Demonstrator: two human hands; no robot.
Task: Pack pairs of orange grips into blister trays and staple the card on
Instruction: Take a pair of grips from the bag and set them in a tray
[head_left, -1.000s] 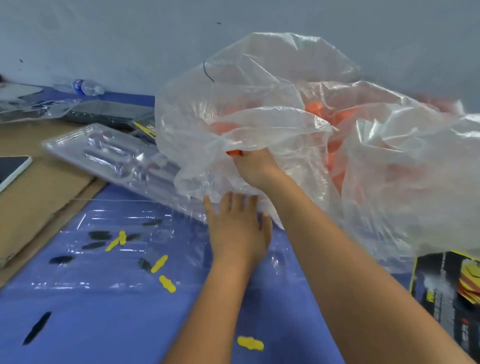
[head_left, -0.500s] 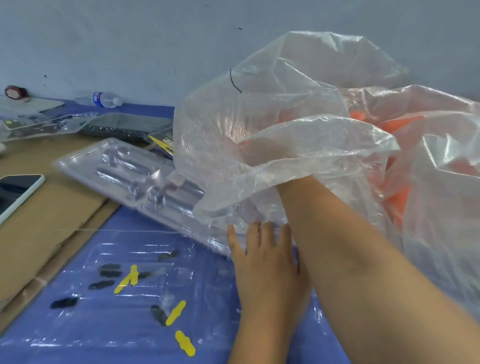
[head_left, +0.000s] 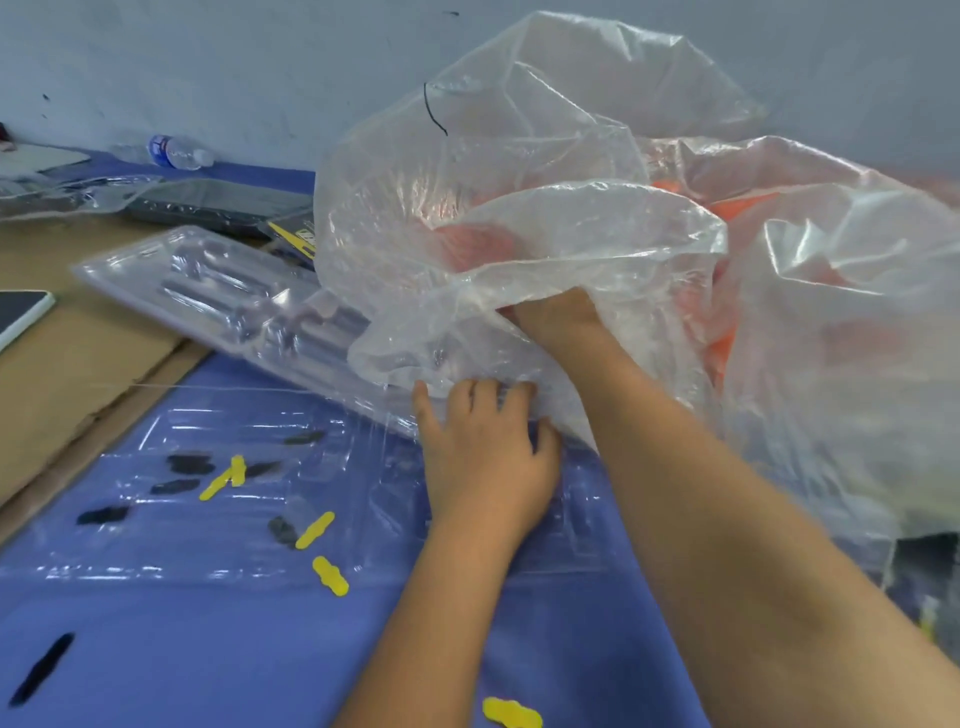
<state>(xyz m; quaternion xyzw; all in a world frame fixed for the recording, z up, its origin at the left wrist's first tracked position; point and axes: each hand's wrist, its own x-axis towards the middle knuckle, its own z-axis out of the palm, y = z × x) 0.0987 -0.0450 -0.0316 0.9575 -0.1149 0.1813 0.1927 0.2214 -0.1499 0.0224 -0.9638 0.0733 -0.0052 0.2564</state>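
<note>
Half a second on, my right hand (head_left: 553, 317) has drawn back toward the mouth of the big clear plastic bag (head_left: 519, 218); before, only the forearm showed outside the film, and now the wrist and the back of the hand are out in view. Its fingers are tucked under the folded lip of the bag, so I cannot tell whether they are curled around anything. My left hand (head_left: 483, 457) stays where it was, palm down with the fingers fairly straight and a little spread, pressing on the lower edge of the bag and the flat clear blister tray (head_left: 218, 519) lying on the blue table (head_left: 156, 665). That hand holds nothing.

I see the orange grips (head_left: 727, 332) as orange shapes through the crumpled film, piled inside the bag to the right of my right hand and further back; how many there are I cannot make out. A second stack of blister trays (head_left: 208, 296), long and moulded, lies diagonally on the left with its near end slipped under the bag.

Small yellow tabs (head_left: 315, 530) and black tabs (head_left: 189, 464) are scattered over and around the flat tray. A sheet of brown cardboard (head_left: 67, 374) covers the left of the table, with a phone (head_left: 21, 314) resting on it at the frame edge. A water bottle (head_left: 174, 152) lies on its side against the wall.
</note>
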